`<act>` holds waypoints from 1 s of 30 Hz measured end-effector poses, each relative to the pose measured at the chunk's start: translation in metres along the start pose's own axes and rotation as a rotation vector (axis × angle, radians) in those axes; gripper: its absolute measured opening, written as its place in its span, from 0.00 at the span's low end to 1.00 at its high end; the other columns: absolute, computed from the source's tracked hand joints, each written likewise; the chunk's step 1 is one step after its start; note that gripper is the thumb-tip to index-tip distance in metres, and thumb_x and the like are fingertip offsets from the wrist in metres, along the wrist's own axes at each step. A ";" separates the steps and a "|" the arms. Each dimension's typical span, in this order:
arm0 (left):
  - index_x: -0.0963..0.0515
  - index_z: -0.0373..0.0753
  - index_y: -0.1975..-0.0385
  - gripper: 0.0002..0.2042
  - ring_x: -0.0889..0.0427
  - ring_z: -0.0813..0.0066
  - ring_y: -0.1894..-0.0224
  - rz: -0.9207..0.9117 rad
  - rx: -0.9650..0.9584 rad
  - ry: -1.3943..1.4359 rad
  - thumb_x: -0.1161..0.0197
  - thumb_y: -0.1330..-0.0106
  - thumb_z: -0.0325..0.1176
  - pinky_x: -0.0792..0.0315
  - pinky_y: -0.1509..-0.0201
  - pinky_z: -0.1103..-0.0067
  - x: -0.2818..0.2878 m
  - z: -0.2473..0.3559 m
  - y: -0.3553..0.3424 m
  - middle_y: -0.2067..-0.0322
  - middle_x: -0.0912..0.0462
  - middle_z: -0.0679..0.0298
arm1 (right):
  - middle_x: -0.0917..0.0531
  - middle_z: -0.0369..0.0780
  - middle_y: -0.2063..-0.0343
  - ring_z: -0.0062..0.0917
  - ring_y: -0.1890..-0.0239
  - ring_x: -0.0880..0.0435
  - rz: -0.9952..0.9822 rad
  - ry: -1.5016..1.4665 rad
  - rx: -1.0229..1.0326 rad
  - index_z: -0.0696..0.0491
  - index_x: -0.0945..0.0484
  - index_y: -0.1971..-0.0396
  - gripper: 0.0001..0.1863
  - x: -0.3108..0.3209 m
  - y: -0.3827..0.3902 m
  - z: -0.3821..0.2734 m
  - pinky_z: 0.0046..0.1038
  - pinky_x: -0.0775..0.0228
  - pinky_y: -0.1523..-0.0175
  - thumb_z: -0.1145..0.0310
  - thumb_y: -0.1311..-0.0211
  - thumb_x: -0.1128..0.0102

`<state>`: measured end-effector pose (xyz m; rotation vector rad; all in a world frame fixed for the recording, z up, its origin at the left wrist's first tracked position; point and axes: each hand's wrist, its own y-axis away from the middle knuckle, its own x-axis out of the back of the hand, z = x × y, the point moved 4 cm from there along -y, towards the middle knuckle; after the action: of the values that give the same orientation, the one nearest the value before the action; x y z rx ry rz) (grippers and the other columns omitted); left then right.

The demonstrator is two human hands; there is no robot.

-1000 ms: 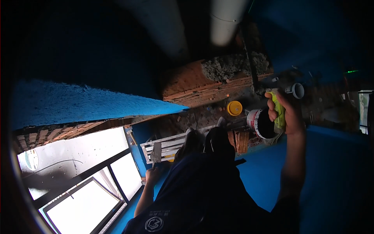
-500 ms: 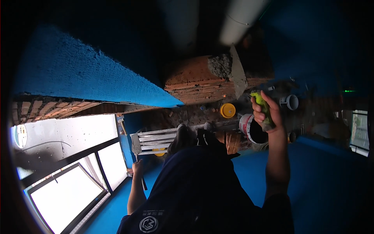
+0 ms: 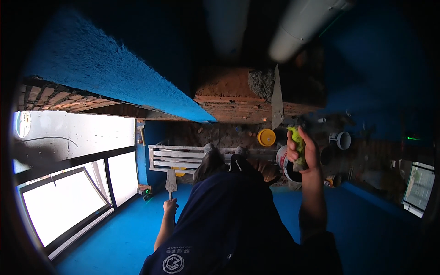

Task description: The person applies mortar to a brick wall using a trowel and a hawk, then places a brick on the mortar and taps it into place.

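R fingers closed round yellow-green-handled trowel; its blade beyond them, nr rough grey mortar lump. L fingers grip flat grey trowel. Prob. mortar placing; next calls for steady blade.

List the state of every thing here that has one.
Flat grey metal trowel, held in the left hand.
Yellow-green tool handle, gripped by the right hand.
Rough grey mortar-like lump, heaped on brown brickwork.
Red-and-white round bucket, open, dark inside.
Grey-white round bucket, open.
Round yellow bucket, unclear whether lidded.
White slatted platform, apparently stood on.
Dark-framed window sash, apparently ajar.
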<state>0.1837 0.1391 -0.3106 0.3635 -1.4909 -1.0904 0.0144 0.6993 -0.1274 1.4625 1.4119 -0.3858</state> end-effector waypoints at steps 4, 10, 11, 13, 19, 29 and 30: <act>0.26 0.36 0.81 0.13 0.31 0.73 0.90 -0.011 0.012 0.009 0.40 0.44 0.40 0.37 0.88 0.75 -0.003 0.001 -0.001 0.86 0.25 0.61 | 0.27 0.34 0.81 0.18 0.89 0.31 0.181 -0.002 0.067 0.57 0.30 0.58 0.21 0.003 0.022 0.001 0.21 0.39 0.82 0.52 0.31 0.61; 0.28 0.38 0.82 0.13 0.34 0.76 0.92 -0.064 -0.111 0.083 0.40 0.42 0.40 0.40 0.90 0.77 -0.010 0.022 -0.011 0.87 0.26 0.62 | 0.27 0.36 0.79 0.19 0.88 0.30 0.010 -0.066 0.122 0.59 0.33 0.54 0.23 -0.024 0.060 -0.054 0.23 0.36 0.81 0.53 0.30 0.64; 0.28 0.38 0.82 0.13 0.35 0.76 0.92 -0.065 -0.121 0.051 0.40 0.42 0.40 0.41 0.91 0.77 -0.012 0.029 -0.013 0.87 0.26 0.62 | 0.27 0.37 0.79 0.19 0.87 0.29 0.091 0.010 0.136 0.60 0.33 0.54 0.23 -0.023 0.060 -0.062 0.23 0.35 0.80 0.53 0.30 0.65; 0.28 0.38 0.82 0.13 0.35 0.76 0.92 -0.080 -0.155 0.010 0.40 0.42 0.40 0.41 0.91 0.78 -0.014 0.042 -0.021 0.88 0.26 0.62 | 0.26 0.37 0.78 0.19 0.86 0.28 0.117 -0.064 0.038 0.61 0.33 0.55 0.23 -0.003 0.058 -0.069 0.22 0.34 0.79 0.53 0.30 0.62; 0.29 0.37 0.90 0.17 0.34 0.74 0.93 -0.008 -0.250 -0.046 0.41 0.45 0.41 0.40 0.91 0.78 -0.007 0.078 -0.011 0.92 0.30 0.64 | 0.25 0.39 0.76 0.21 0.85 0.26 0.172 -0.135 0.113 0.61 0.32 0.55 0.23 0.030 0.079 -0.088 0.24 0.32 0.80 0.53 0.31 0.59; 0.27 0.35 0.90 0.17 0.30 0.71 0.90 -0.002 -0.357 -0.147 0.42 0.47 0.41 0.36 0.87 0.75 0.014 0.044 -0.062 0.91 0.27 0.61 | 0.24 0.35 0.80 0.19 0.87 0.28 0.062 -0.013 0.061 0.59 0.30 0.57 0.23 0.018 0.078 -0.077 0.22 0.34 0.80 0.52 0.31 0.60; 0.26 0.34 0.89 0.17 0.29 0.71 0.90 0.012 -0.350 -0.183 0.42 0.47 0.41 0.36 0.86 0.75 0.014 0.038 -0.069 0.90 0.27 0.61 | 0.24 0.35 0.80 0.19 0.87 0.28 0.068 0.074 0.071 0.59 0.29 0.58 0.23 0.018 0.075 -0.076 0.22 0.34 0.81 0.52 0.31 0.60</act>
<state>0.1220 0.1089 -0.3507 0.0099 -1.4225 -1.3760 0.0544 0.7867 -0.0765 1.5927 1.4156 -0.3455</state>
